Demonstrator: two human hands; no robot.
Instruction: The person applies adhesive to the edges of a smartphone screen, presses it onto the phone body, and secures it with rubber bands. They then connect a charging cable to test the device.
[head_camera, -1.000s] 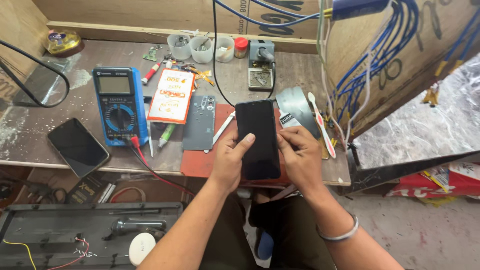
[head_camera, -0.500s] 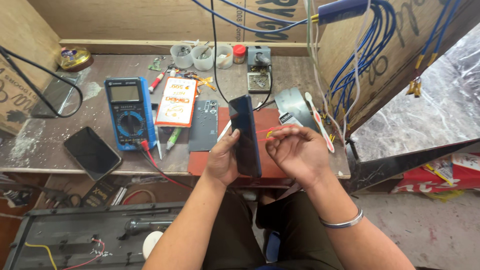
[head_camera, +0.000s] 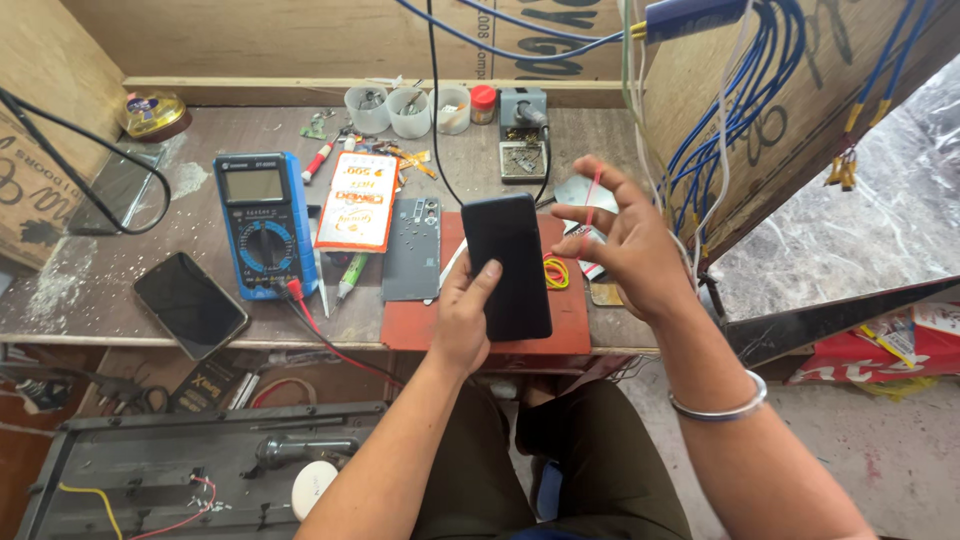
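Two bare hands over a red work mat (head_camera: 575, 325) on a cluttered wooden bench (head_camera: 90, 300). Left hand (head_camera: 462, 322) closed on the lower edge of a black phone (head_camera: 507, 265), thumb pressed flat on its dark face, other fingers hidden behind. Phone held face up, slightly tilted, above the mat. Right hand (head_camera: 622, 245) raised just beside the phone, not touching it, fingers spread apart, with a thin red rubber band (head_camera: 593, 200) stretched across them. Yellow rubber band (head_camera: 555, 271) on the mat near the phone. Farther left: grey back cover (head_camera: 410, 250), orange packet (head_camera: 358, 202), blue multimeter (head_camera: 258, 222), second dark phone (head_camera: 190, 303).
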